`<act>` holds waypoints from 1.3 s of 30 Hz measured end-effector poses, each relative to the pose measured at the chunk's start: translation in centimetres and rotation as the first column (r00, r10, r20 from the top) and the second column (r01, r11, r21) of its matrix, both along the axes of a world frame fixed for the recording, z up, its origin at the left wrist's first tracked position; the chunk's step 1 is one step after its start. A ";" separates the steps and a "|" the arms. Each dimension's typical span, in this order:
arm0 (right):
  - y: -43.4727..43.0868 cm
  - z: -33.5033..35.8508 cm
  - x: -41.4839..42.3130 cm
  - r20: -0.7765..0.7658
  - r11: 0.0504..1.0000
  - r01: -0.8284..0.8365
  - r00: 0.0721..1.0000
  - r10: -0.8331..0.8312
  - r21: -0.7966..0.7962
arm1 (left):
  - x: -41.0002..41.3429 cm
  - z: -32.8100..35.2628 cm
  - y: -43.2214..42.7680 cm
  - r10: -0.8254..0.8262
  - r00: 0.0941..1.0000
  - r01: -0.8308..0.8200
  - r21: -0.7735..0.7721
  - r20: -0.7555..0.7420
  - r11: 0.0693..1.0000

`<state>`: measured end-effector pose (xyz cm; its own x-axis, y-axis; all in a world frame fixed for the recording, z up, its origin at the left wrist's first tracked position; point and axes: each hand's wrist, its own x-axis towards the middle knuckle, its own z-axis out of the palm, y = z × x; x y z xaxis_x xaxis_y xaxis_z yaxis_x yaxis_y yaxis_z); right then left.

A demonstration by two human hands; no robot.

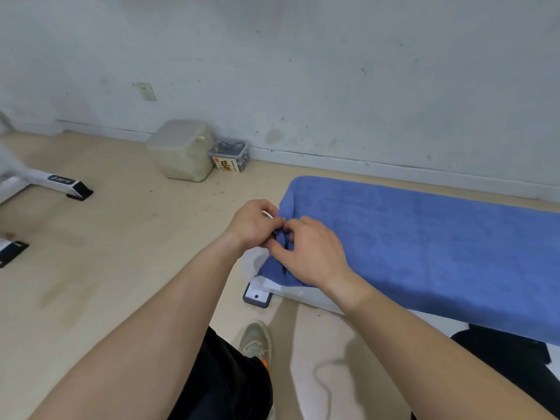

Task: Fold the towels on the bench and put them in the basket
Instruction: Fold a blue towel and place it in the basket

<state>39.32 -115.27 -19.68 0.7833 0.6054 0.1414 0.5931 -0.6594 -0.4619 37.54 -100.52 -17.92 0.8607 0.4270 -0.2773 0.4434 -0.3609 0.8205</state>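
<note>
The left hand (pixel 254 226) and right hand (pixel 310 256) clamp their fingers (pixel 298 227) on the towel's (pixel 424 253) nine-o'clock edge. Align corners first, then fold toward three o'clock.

A blue towel (pixel 424 244) lies spread over the white bench (pixel 306 296), draping over its left end.

left hand (pixel 253 224), right hand (pixel 312 256), forearms (pixel 169 313) bare; black legwear (pixel 233 386); grey-green sneaker (pixel 256 339), orange trim.

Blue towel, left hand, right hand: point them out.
blue towel (pixel 424 244), head view, flat middle of the cloth
left hand (pixel 253 224), head view, back of the hand
right hand (pixel 312 253), head view, back of the hand
</note>
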 end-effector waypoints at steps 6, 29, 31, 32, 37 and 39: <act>-0.2 0.8 0.9 -0.149 0.992 0.111 0.982 -0.118 -0.051 | 0.2 1.6 -0.6 -0.095 0.995 0.092 -0.067 -0.042 0.994; -7.8 2.2 3.2 -0.447 0.981 0.091 0.895 -0.005 0.171 | 13.6 1.5 -0.9 0.121 0.975 -0.165 0.240 0.189 0.957; -9.9 2.9 3.1 -0.446 0.976 0.092 0.895 0.006 0.198 | 14.0 2.8 -2.7 0.097 0.963 -0.165 0.270 0.250 0.949; -11.1 3.3 3.1 -0.441 0.973 0.102 0.897 0.001 0.209 | 14.1 3.3 -3.8 0.085 0.959 -0.158 0.264 0.269 0.952; -19.1 4.5 3.3 -0.368 0.943 0.251 0.916 -0.159 0.217 | 15.3 5.3 -11.0 0.000 0.953 -0.059 0.183 0.303 0.981; -22.9 4.7 3.5 -0.338 0.925 0.314 0.912 -0.231 0.214 | 16.0 6.2 -14.5 -0.041 0.947 -0.015 0.172 0.320 0.985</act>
<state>42.85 -138.14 -14.96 0.9417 0.3364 -0.0055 0.2128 -0.6082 -0.7647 53.50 -115.01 -11.71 0.8975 0.4316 0.0905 0.1608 -0.5114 0.8442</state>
